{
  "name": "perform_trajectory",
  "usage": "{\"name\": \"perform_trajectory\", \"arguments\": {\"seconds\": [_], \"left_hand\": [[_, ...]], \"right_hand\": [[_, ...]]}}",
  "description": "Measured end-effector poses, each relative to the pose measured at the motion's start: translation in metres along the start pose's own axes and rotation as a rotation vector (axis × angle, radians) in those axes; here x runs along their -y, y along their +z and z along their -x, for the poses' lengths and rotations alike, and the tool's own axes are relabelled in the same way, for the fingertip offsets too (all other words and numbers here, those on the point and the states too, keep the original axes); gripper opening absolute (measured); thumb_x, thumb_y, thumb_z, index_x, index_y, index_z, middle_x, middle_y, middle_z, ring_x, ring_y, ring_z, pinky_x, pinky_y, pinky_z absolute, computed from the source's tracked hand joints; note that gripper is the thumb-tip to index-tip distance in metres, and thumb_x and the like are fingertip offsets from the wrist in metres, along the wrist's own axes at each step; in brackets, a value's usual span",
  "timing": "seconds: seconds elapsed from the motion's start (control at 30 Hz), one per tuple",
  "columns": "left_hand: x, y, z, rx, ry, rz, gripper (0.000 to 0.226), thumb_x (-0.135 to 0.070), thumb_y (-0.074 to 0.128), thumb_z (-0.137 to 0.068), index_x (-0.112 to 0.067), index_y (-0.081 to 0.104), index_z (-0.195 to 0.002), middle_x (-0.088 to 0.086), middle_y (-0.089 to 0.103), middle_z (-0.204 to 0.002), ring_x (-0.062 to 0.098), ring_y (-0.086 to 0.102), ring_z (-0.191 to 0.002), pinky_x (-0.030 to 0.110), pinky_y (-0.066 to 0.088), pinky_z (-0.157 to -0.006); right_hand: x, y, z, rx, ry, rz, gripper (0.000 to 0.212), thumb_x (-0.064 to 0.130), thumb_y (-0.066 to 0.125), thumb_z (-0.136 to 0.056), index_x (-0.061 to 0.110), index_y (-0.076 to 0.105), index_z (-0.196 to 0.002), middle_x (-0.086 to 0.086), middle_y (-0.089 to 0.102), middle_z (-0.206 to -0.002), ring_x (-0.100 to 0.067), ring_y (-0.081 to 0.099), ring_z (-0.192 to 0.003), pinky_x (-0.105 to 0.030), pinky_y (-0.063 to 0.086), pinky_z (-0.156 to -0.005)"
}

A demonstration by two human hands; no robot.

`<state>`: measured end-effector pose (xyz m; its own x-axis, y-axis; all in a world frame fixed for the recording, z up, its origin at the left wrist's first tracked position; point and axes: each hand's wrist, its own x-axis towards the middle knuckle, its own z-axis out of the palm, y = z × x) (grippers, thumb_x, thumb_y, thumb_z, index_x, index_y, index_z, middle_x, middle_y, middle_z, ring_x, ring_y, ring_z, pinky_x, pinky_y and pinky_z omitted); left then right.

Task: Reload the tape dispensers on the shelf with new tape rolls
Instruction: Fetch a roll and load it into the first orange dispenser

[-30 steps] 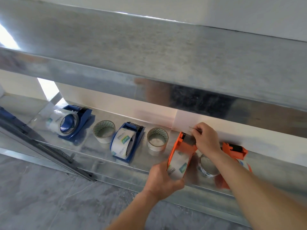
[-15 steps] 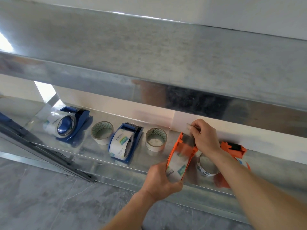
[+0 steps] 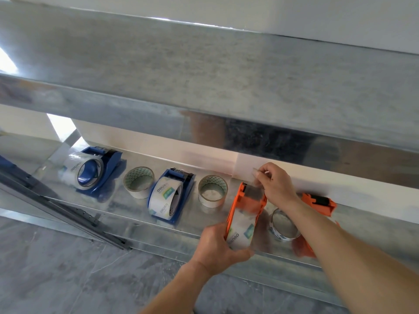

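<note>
Our left hand grips the orange dispenser steady so our right hand, pinching the tape end, can thread it.

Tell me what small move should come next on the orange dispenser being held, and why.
Probably lay the tape end down over the front edge of the orange dispenser. The roll already sits in it, the left hand grips it at the roll end, and the right hand pinches the tape end lifted just above the front.
</note>
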<state>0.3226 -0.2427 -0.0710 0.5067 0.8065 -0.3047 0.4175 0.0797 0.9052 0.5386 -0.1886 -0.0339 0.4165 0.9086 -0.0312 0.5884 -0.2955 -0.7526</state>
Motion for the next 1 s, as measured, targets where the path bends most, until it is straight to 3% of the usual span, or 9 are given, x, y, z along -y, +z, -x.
{"name": "perform_trajectory", "arguments": {"seconds": [0.13,0.27,0.47,0.63,0.83,1.0], "left_hand": [[0.000,-0.001,0.000,0.022,-0.015,0.005,0.041,-0.044,0.089,-0.055,-0.022,0.071,-0.084,-0.004,0.075,-0.082,0.009,0.071,-0.072,0.029,0.061,-0.064],[-0.002,-0.004,0.000,0.045,-0.028,-0.003,0.042,-0.039,0.096,-0.052,-0.024,0.068,-0.079,-0.007,0.073,-0.078,0.002,0.068,-0.068,0.015,0.052,-0.059],[0.000,-0.003,0.000,0.045,-0.027,-0.007,0.046,-0.043,0.094,-0.051,-0.022,0.071,-0.085,-0.004,0.075,-0.084,0.009,0.072,-0.076,0.022,0.059,-0.066],[0.000,-0.004,0.001,0.052,-0.028,-0.020,0.045,-0.040,0.095,-0.051,-0.023,0.070,-0.084,-0.005,0.075,-0.084,0.008,0.071,-0.076,0.018,0.056,-0.063],[0.001,-0.004,0.000,0.069,-0.052,-0.013,0.052,-0.045,0.094,-0.048,-0.023,0.071,-0.089,-0.006,0.076,-0.087,0.009,0.072,-0.079,0.030,0.062,-0.071],[0.000,-0.004,0.001,0.057,-0.069,0.004,0.046,-0.041,0.092,-0.051,-0.022,0.070,-0.088,-0.005,0.075,-0.087,0.010,0.072,-0.079,0.033,0.062,-0.070]], "right_hand": [[0.000,0.001,-0.002,0.006,0.004,-0.010,0.021,0.025,0.060,-0.099,0.021,0.060,-0.079,0.004,0.072,-0.072,-0.006,0.068,-0.069,-0.030,0.049,-0.073],[-0.001,0.000,-0.005,-0.010,0.039,-0.028,0.018,0.025,0.058,-0.100,0.020,0.060,-0.082,0.004,0.071,-0.073,-0.007,0.067,-0.071,-0.029,0.046,-0.071],[0.001,-0.002,-0.007,0.009,0.070,-0.016,0.016,0.026,0.057,-0.100,0.019,0.060,-0.086,0.003,0.071,-0.074,-0.012,0.067,-0.073,-0.037,0.053,-0.074],[0.003,-0.005,-0.006,0.021,0.080,-0.029,0.017,0.029,0.055,-0.101,0.019,0.061,-0.088,0.004,0.070,-0.078,-0.012,0.065,-0.078,-0.031,0.045,-0.072],[0.005,-0.008,-0.003,0.035,0.092,-0.041,0.020,0.030,0.053,-0.102,0.019,0.062,-0.087,0.003,0.071,-0.082,-0.013,0.066,-0.078,-0.030,0.044,-0.070],[0.001,-0.016,-0.001,0.039,0.099,-0.073,0.019,0.026,0.055,-0.102,0.017,0.057,-0.085,-0.004,0.072,-0.079,-0.022,0.071,-0.069,-0.032,0.049,-0.063]]}}
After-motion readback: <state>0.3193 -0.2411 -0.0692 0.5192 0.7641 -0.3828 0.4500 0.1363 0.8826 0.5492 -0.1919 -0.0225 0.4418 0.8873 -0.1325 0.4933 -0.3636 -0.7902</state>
